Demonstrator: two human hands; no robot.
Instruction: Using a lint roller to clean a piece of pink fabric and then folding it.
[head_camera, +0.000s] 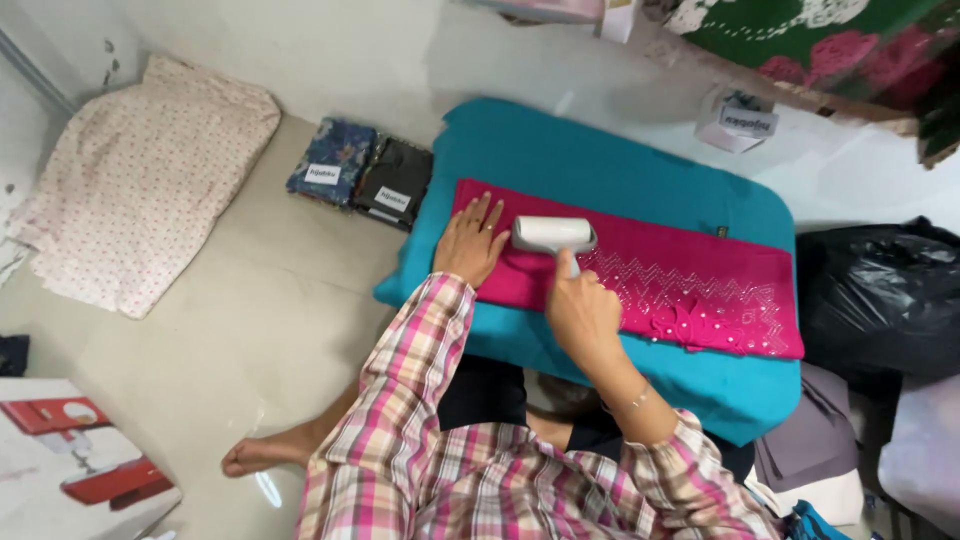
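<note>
A white lint roller (553, 234) is gripped by its handle in the right hand (582, 312) and pressed onto a folded magenta embroidered cloth (690, 285), which is spread over a teal padded board (600, 160). Just left of the roller, the left hand (470, 243) is laid flat, fingers spread, on the cloth's end. Two packaged fabrics (362, 178) are seen beyond that hand.

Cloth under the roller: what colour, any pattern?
Magenta cloth, with a white zigzag bead pattern toward one end; head view.
</note>
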